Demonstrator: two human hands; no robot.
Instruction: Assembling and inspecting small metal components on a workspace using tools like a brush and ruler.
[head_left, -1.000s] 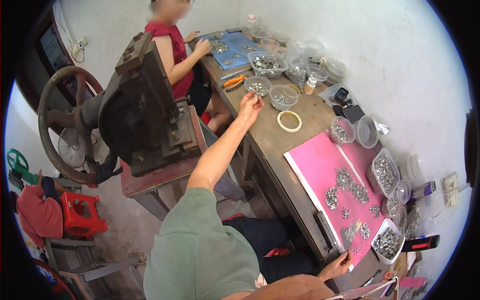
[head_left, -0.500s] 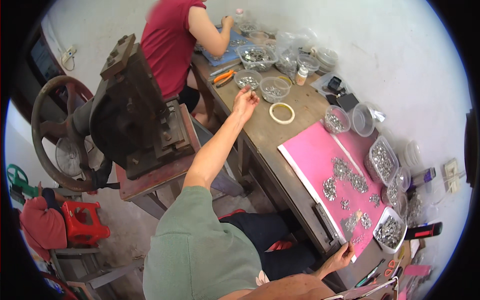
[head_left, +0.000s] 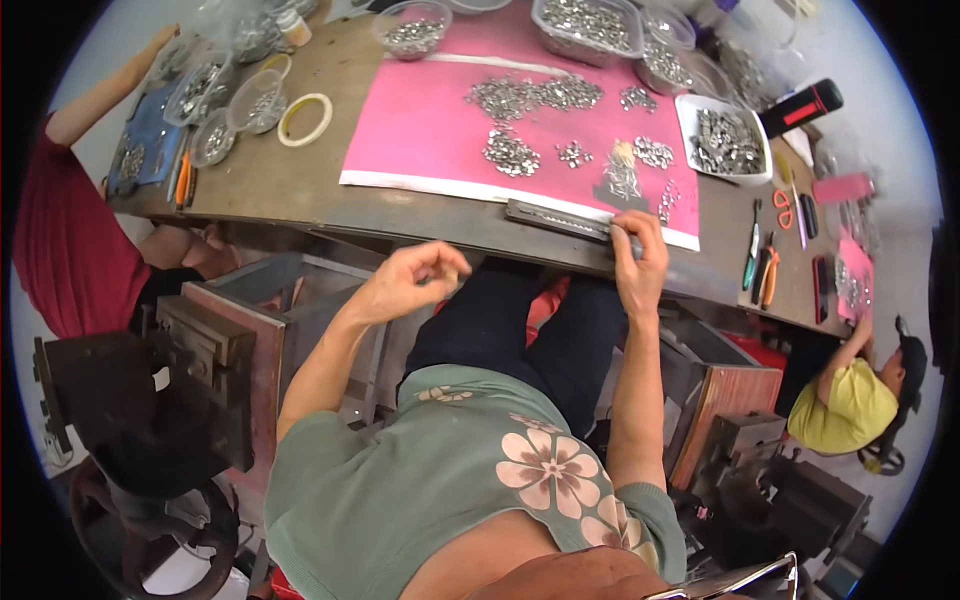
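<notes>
Head view, looking down: a person in a green flowered shirt sits at a brown worktop (head_left: 300, 190). The left hand (head_left: 415, 280), at nine o'clock from the right one, hovers off the worktop's near edge with fingertips pinched together; whether a small part sits between them I cannot tell. The right hand (head_left: 637, 262) presses its fingers onto the end of a long grey metal bar (head_left: 556, 220), which lies along the near border of a pink mat (head_left: 430, 120). Heaps of small silver metal parts (head_left: 530, 96) lie at twelve o'clock on the mat. The work appears to be loading parts onto the bar; bringing the left hand to it seems to call for careful aim.
</notes>
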